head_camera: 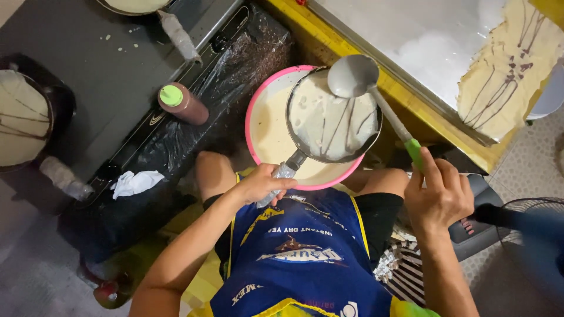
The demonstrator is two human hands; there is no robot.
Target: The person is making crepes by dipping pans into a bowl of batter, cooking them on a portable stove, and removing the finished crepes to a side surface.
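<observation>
The steel worktop (423, 41) is filling the upper right, dusted white and carrying a thin pale crepe (505, 70) streaked with dark lines of sauce. To the left a black cooker top (106, 76) is stretching across the frame, wrapped partly in dark plastic film. On its far left edge a dark pan (26, 117) is holding a pale round of batter with dark streaks, and at the top edge a second pan (135, 6) is showing only a slice of pale contents.

Below the worktop, a pink-rimmed bowl (258, 100) is sitting just in front of the person's knees and is holding creamy batter. A small dark frying pan (335, 120) is hovering over that bowl, tilted, with a thin coat of pale batter crossed by dark lines inside it. The left hand (264, 183) is closing its grip around the pan's foil-wrapped handle. The right hand (440, 196) is wrapping its grip tightly around the green handle end of a metal ladle (353, 76), whose bowl is resting at the frying pan's far rim, coated grey-white.

A brown squeeze bottle (182, 104) with a green cap is lying on the cooker top near the pink-rimmed bowl. A crumpled white cloth (136, 182) is lying on the film at the cooker's near edge.
</observation>
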